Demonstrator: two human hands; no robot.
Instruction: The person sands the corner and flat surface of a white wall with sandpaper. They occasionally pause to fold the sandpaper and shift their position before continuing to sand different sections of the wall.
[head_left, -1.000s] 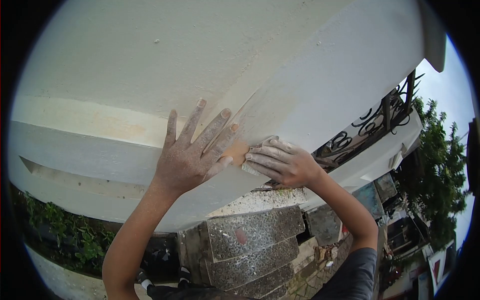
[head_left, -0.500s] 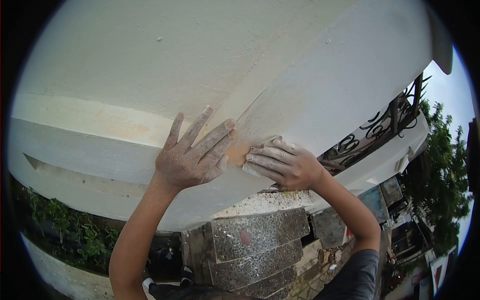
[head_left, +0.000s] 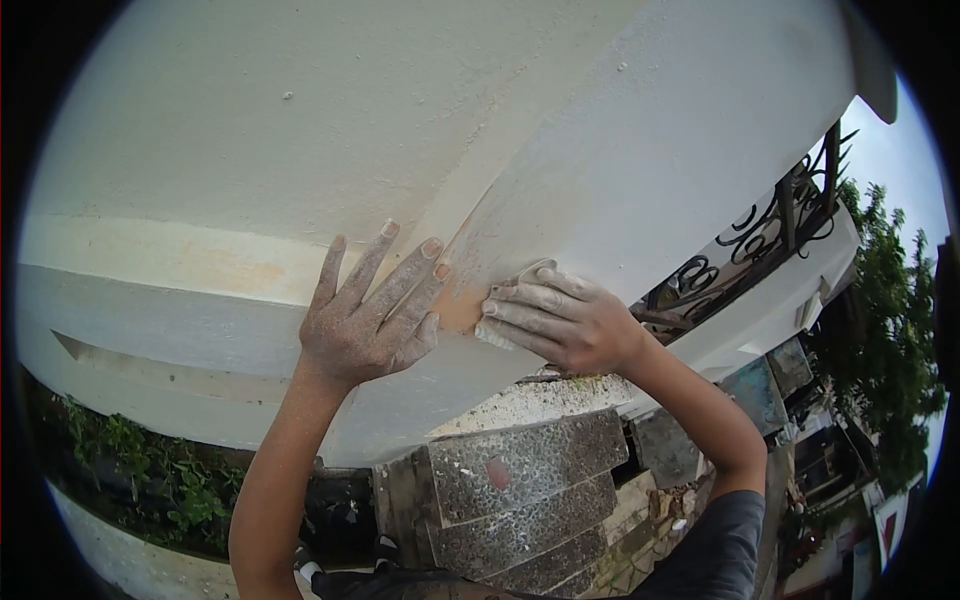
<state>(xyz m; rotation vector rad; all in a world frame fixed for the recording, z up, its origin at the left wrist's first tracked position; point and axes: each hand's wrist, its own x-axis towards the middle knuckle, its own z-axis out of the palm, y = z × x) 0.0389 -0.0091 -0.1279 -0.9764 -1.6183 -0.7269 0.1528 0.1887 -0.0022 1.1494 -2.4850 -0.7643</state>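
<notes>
My left hand (head_left: 362, 318) lies on the pale painted wall (head_left: 600, 170), fingers spread and coated in light dust. It holds nothing. To its right, my right hand (head_left: 562, 318) presses a folded piece of sandpaper (head_left: 494, 337) flat against the wall. Only the edges of the sandpaper show past the fingers, which are dusted white. Between the two hands is a bare orange-brown patch (head_left: 460, 311), with scuffed paint running up from it along a corner line.
Dark ornamental ironwork (head_left: 690, 285) tops the wall at right. Below are pebbled concrete steps (head_left: 525, 470) with rubble (head_left: 670, 505) beside them. Green plants (head_left: 150, 465) grow in a dark channel at lower left. A tree (head_left: 875, 330) stands at far right.
My view has shifted slightly. My left hand sits a little further left from the patch; my right hand keeps the sandpaper on the wall, slightly nearer the patch.
</notes>
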